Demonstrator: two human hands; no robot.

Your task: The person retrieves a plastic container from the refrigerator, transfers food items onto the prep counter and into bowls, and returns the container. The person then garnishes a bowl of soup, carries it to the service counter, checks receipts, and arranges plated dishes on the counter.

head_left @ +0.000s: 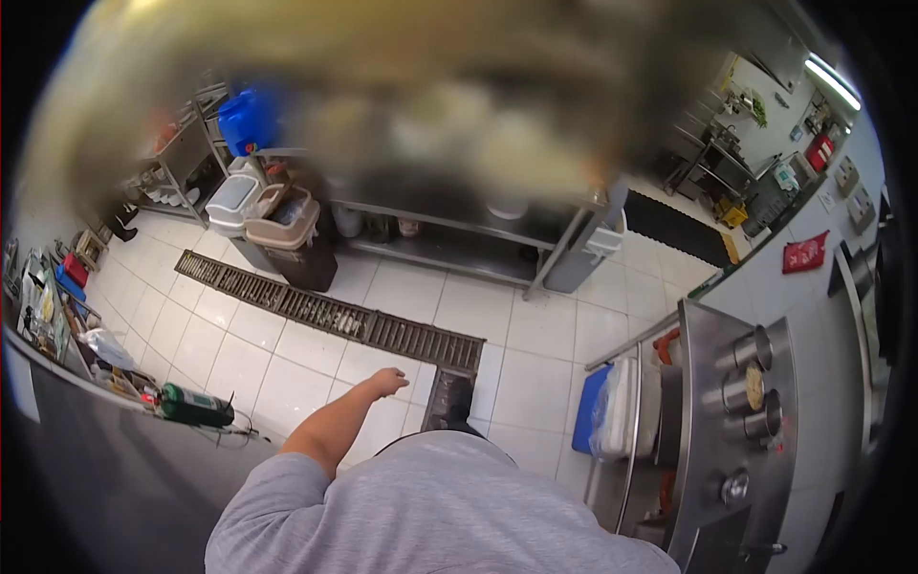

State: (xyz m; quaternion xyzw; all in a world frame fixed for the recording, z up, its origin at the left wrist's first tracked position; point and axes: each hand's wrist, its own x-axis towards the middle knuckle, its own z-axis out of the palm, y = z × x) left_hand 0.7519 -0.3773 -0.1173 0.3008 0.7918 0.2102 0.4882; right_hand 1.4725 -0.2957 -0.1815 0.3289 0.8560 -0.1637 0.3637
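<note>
My left hand (389, 383) hangs out in front of my body, over the white tiled floor (373, 430). Its fingers look loosely bent and apart, and nothing shows in them. Below it, the metal floor drain grate (325, 311) runs across the tiles, with a dark shoe (457, 392) on its near end. Out of the picture is my right hand; only the grey shirt (430, 507) shows on that side.
On the right stands a steel counter (708, 421) with metal pots (744, 392). A green cylinder (196, 404) lies at left. Ahead are a brown bin (304, 263), a white-lidded bin (232, 201) and a steel shelf table (449, 256). A blur covers the top.
</note>
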